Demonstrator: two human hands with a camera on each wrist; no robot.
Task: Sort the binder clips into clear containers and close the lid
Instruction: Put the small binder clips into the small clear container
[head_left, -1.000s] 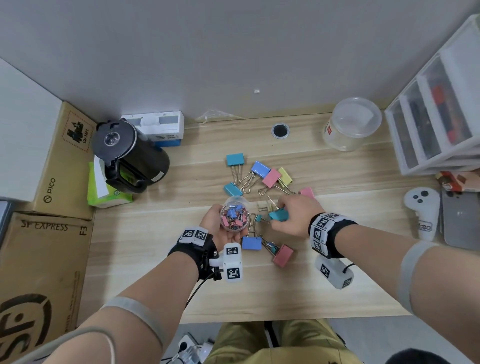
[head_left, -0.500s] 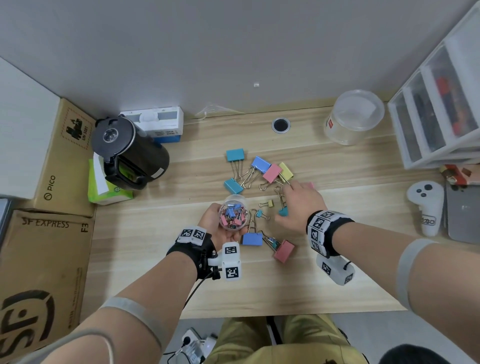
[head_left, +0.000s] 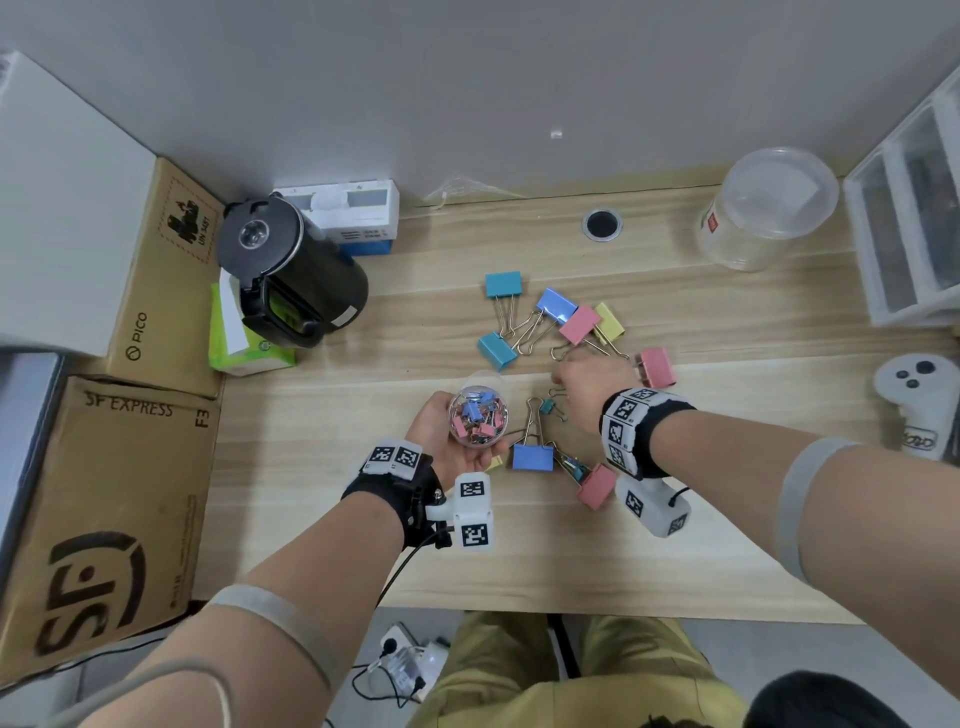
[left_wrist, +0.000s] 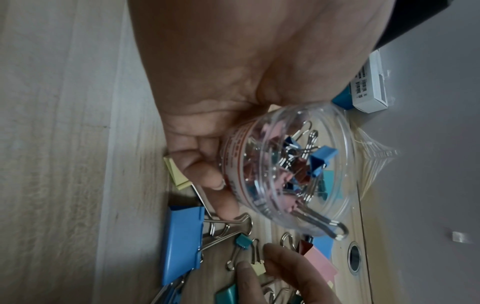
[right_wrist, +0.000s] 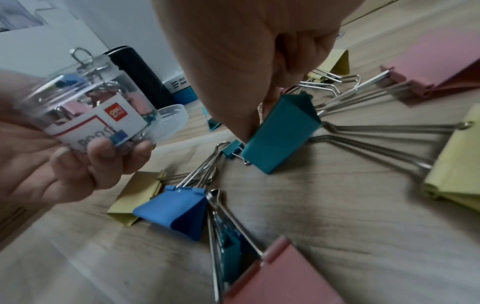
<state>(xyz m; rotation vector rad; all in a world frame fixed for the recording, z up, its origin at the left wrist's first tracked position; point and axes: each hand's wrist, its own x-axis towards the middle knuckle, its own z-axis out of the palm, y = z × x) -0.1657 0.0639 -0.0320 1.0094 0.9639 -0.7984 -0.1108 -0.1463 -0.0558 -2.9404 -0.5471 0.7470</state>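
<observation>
The left hand (head_left: 441, 431) holds the full little jar (head_left: 478, 415) while right fingers (left_wrist: 249, 273) pinch a tiny yellow clip (left_wrist: 258, 268), which could slip out.

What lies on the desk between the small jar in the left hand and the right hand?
In the head view, a small teal clip and the wire handles of the blue clip.

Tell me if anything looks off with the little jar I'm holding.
Yes. One clip's wire handle pokes out past the rim of the small clear jar in your left hand. The lid, lying on the table behind the jar, likely won't seat until that clip is pushed in.
</observation>
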